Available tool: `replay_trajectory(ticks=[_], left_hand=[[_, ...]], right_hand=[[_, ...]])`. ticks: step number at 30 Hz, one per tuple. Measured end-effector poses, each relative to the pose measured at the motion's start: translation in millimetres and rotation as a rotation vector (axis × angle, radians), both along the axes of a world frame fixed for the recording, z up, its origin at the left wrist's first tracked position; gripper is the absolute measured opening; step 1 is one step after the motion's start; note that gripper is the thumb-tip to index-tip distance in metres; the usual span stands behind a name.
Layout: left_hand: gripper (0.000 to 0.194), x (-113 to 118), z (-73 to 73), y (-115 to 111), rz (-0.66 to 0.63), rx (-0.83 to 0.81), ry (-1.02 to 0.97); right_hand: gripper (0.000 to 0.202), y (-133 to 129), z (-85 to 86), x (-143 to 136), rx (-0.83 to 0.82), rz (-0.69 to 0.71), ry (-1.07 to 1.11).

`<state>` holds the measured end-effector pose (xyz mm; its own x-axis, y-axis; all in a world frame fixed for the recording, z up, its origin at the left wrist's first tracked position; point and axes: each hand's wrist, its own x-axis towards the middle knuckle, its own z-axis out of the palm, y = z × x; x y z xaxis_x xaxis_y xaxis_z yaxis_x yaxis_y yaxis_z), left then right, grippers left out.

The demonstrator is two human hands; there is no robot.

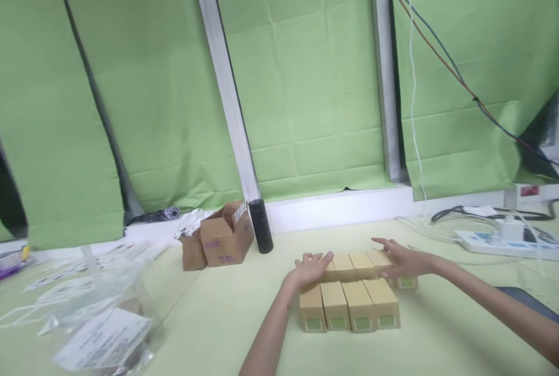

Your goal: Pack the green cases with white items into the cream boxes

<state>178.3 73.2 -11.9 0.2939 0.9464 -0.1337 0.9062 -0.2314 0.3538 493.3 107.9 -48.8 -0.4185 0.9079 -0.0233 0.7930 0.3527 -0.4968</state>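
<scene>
Two rows of small tan boxes stand on the pale table. The front row (349,305) has several boxes side by side, each with a green label on its near face. Behind it is the back row (351,265). My left hand (311,268) lies over the left end of the back row, its fingers apart. At that row's right end my right hand (396,258) rests against the boxes with thumb and fingers spread. One more labelled box end (407,283) shows just below my right hand.
An open brown carton (227,242) and a black cylinder (261,226) stand near the wall. Clear plastic bags with a printed sheet (105,338) lie at the left front. A white power strip (484,242) with cables sits at the right, above a dark flat object (528,303).
</scene>
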Motion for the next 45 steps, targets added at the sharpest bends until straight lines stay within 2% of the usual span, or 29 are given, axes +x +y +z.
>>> replay_trajectory(ticks=[2,3,5,8,10,12,14,16,17,21,25,28,31,34,40,42,45], left_hand=[[0.085,-6.5,5.2,-9.7,0.056,0.023,-0.015],[0.098,-11.3,8.1,-15.6,0.075,0.032,-0.019],[0.119,-21.1,12.1,-29.2,0.074,0.029,-0.022],[0.134,-27.4,8.1,-49.5,0.062,0.024,-0.043],[0.132,-23.2,-1.7,-58.6,0.046,0.106,-0.042],[0.122,-15.1,-13.5,-61.8,0.01,0.227,-0.018],[0.113,-7.2,-23.8,-59.7,-0.02,0.302,0.006],[0.112,-2.6,-30.7,-53.7,-0.005,0.299,0.016],[0.113,-1.9,-32.8,-49.8,0.01,0.27,0.018],[0.114,-6.4,-33.4,-29.6,0.007,0.235,0.031],[0.108,-15.5,-26.7,-4.0,-0.033,0.214,0.076],[0.104,-21.3,-23.0,13.8,-0.043,0.184,0.089],[0.105,-24.1,-22.2,24.3,-0.035,0.211,0.103],[0.105,-23.9,-22.5,24.2,-0.038,0.231,0.11],[0.104,-22.3,-23.2,0.0,-0.074,0.242,0.093],[0.103,-21.4,-22.9,-4.3,-0.066,0.255,0.091],[0.103,-19.2,-20.2,2.1,-0.054,0.274,0.093]], right_hand=[[0.095,-7.1,2.4,12.2,0.002,-0.041,0.001],[0.091,-12.6,2.6,18.1,0.003,-0.069,-0.002],[0.074,-27.5,0.2,26.3,0.012,-0.114,-0.006],[0.051,-52.1,-10.9,22.2,0.047,-0.103,0.017],[0.048,-63.0,-19.6,8.3,0.113,-0.031,0.055],[0.055,-66.7,-25.0,-9.5,0.225,0.015,0.068],[0.08,-64.4,-24.9,-26.3,0.328,-0.017,0.038],[0.108,-59.1,-20.4,-39.5,0.354,-0.04,-0.008],[0.113,-56.3,-17.3,-44.9,0.339,-0.011,-0.031],[0.083,-46.3,-6.5,-63.6,0.281,0.124,-0.085],[0.067,-31.5,-3.2,-82.5,0.342,0.074,-0.073],[0.065,-13.6,-4.1,-95.2,0.367,0.026,-0.08],[0.082,2.2,-5.7,-102.2,0.361,-0.012,-0.098],[0.092,3.3,-7.7,-102.8,0.345,-0.014,-0.114],[0.081,-23.3,-12.0,-96.6,0.379,-0.002,-0.134],[0.083,-23.5,-11.7,-95.7,0.375,0.012,-0.149],[0.086,-13.3,-8.3,-96.1,0.347,0.011,-0.183]])
